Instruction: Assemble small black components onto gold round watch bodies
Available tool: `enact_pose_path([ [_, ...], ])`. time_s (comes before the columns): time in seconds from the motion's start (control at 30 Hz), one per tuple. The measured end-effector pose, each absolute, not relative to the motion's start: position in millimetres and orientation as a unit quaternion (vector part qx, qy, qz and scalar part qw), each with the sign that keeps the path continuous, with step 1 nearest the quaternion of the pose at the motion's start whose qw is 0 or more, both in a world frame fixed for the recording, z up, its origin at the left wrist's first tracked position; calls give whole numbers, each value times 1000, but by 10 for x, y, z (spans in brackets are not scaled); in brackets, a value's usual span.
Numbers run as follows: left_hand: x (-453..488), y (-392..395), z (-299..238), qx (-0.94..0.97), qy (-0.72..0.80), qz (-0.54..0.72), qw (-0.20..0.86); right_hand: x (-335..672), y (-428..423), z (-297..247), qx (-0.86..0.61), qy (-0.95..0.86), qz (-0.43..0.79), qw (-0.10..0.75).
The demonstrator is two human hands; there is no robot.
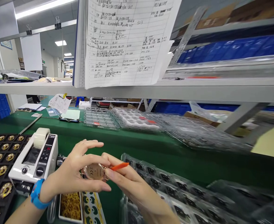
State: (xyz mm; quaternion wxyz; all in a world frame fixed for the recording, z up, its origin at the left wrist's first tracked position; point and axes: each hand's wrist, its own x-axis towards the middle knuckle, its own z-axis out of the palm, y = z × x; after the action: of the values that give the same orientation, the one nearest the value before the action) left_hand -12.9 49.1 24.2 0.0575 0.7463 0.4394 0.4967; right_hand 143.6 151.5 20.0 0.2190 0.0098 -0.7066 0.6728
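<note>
A round, rose-gold watch case [93,171] with a CE mark on its back is held up over the green bench. My left hand [81,169], with a blue band [37,193] on its wrist, is closed around the case between thumb and fingers. From the right, my right hand [130,179] pinches a thin orange pointed tool [120,166] and its fingertips meet the case's edge. Part of the tool is hidden by the fingers. Below the hands are a white box [70,205] of small yellow rings and a sheet with ring-shaped cutouts [93,207].
A white tape dispenser [35,158] stands at left beside a black tray [5,169] of gold round parts. Clear plastic trays [174,189] with dark parts lie at right. More clear trays [137,119] line the back, under a shelf [137,92] with handwritten sheets [127,43].
</note>
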Motion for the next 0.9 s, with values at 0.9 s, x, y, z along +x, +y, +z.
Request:
enact_pose_path([
  [0.9, -397, -1465, -591, 458, 768, 348, -281, 379, 2715, -557, -462, -844, 267, 50],
])
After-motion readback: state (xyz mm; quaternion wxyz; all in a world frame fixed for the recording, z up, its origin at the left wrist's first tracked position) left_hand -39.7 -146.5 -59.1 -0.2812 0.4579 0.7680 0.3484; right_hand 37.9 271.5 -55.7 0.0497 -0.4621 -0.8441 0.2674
